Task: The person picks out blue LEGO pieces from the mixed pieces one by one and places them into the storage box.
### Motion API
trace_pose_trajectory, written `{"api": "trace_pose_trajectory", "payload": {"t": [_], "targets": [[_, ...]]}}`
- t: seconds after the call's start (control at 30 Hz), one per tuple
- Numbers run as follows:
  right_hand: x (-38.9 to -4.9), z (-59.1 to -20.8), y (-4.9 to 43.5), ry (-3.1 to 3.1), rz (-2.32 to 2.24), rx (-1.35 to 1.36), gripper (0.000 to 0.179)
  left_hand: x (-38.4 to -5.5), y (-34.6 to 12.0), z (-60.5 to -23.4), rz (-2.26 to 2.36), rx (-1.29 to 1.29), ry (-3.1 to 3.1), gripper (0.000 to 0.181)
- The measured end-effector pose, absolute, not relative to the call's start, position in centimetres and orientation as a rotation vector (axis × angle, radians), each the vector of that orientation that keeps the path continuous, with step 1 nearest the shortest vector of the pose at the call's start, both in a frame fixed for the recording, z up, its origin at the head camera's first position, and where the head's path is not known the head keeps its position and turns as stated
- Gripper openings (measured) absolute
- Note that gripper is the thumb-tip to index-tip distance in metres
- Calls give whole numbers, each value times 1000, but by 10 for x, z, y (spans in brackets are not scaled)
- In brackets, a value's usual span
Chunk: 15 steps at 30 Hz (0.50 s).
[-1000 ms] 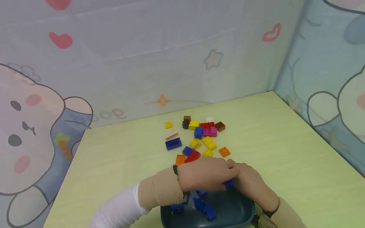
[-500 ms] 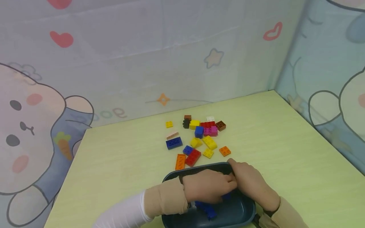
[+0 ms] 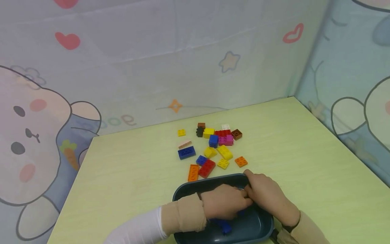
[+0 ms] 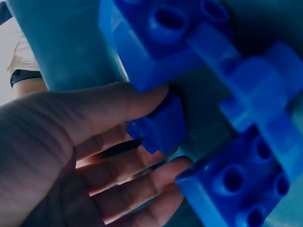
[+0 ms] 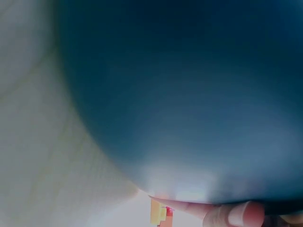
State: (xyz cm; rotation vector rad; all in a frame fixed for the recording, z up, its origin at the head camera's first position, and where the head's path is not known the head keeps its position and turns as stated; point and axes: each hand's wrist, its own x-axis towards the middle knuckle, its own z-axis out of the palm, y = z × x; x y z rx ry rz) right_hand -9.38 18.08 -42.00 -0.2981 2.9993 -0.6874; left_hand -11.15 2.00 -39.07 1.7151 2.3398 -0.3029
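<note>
A dark teal plastic bin (image 3: 250, 228) stands at the near edge of the head view. Inside it is my left hand (image 3: 225, 202), palm hidden from above. In the left wrist view, this hand's thumb and fingers pinch a small blue building brick (image 4: 165, 125). Around it lie a studded blue brick (image 4: 156, 56), another studded blue brick (image 4: 232, 182) and a blue cross-shaped piece (image 4: 258, 85). My right hand (image 3: 271, 195) grips the bin's rim at the far right corner. In the right wrist view, its fingertips (image 5: 246, 213) show at the bin's edge.
Behind the bin, loose bricks lie on the pale yellow table (image 3: 131, 169): red (image 3: 207, 168), orange (image 3: 193, 173), dark blue (image 3: 187, 153), yellow (image 3: 224, 152), magenta (image 3: 225, 140) and several others. Printed cloth walls (image 3: 137, 67) rise behind and at the right.
My left hand has lowered into the bin, from up beside my right hand where a blue brick showed. My right hand now holds the far right corner of the rim. The head view has shifted slightly.
</note>
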Motion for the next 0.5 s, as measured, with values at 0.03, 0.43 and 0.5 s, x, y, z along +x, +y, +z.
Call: {"api": "trace_pose_trajectory", "payload": {"t": [0.03,0.43,0.5], "targets": [[-94,-420,181,3000,-689,-300,13,-112,20,-392,-304,1719,2345,25],[-93,-418,181,3001,-695,-291,15,-111,22,-397,-278,1662,2352,30],[-94,-419,181,2994,-693,-294,14,-110,22,-398,-280,1658,2352,30]]}}
